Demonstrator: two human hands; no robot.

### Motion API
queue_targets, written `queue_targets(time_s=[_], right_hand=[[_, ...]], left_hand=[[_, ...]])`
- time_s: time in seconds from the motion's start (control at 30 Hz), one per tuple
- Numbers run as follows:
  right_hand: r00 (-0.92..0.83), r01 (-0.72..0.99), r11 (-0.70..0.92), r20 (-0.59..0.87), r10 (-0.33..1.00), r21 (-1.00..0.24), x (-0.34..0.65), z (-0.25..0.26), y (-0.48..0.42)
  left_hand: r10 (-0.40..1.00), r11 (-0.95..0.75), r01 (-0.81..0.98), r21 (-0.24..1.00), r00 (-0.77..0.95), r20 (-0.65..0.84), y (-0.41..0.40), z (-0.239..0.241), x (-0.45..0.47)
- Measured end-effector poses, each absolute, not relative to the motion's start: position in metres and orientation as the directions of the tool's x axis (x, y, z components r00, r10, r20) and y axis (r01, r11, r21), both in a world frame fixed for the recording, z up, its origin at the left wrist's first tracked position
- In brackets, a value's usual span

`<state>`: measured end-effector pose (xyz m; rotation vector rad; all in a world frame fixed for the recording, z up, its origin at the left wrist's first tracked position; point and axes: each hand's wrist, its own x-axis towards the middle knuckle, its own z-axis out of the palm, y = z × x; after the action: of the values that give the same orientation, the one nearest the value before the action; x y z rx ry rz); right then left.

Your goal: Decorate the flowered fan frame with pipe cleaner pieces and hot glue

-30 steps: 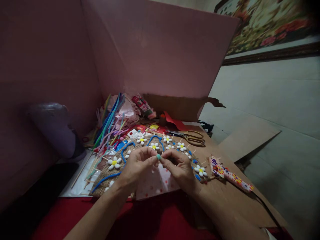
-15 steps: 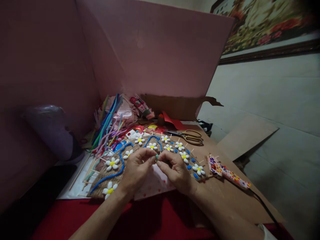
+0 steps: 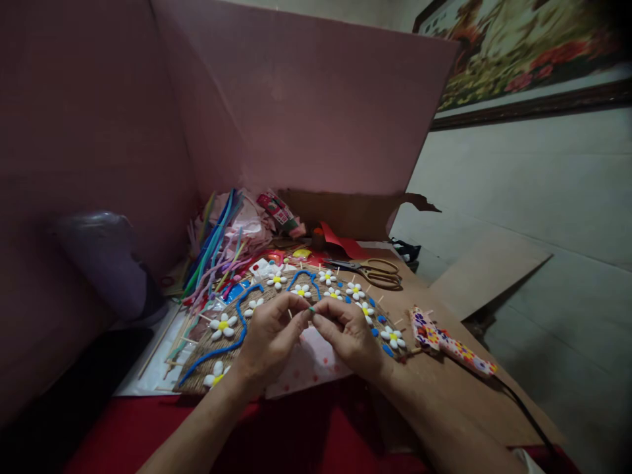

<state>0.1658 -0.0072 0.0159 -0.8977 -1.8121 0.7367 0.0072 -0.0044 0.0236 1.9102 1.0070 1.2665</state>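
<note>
Between the fingertips of my left hand and my right hand is a tiny green lump, which looks like modelling clay; the fingers mostly cover it. Both hands pinch it, thumbs against forefingers, above a fan-shaped panel wound with brown twine. White flowers with yellow centres are on the panel, along with a wavy blue strip and several blue oval dabs. Thin wooden sticks poke out around its curved edge. A white sheet with red dots lies under my wrists.
Gold-handled scissors lie behind the panel. To the right, a flower-patterned glue gun with a black cord rests on brown cardboard. Coloured pipe cleaners are piled at the back left. A pink board stands behind.
My fingertips have drawn a little closer around the green lump, so less of it shows. The hands otherwise stay in nearly the same place.
</note>
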Motion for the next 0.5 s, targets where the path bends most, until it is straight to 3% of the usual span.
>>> queue_targets(time_s=[0.23, 0.5], right_hand=[[-0.291, 0.161, 0.558, 0.501, 0.815, -0.814, 0.17, 0.018, -0.003], [-0.354, 0.39, 0.61, 0.499, 0.791, -0.69, 0.172, 0.018, -0.002]], left_hand=[[0.863, -0.495, 0.195, 0.847, 0.223, 0.453, -0.002, 0.02, 0.009], [0.862, -0.457, 0.312, 0.833, 0.388, 0.327, 0.002, 0.031, 0.0]])
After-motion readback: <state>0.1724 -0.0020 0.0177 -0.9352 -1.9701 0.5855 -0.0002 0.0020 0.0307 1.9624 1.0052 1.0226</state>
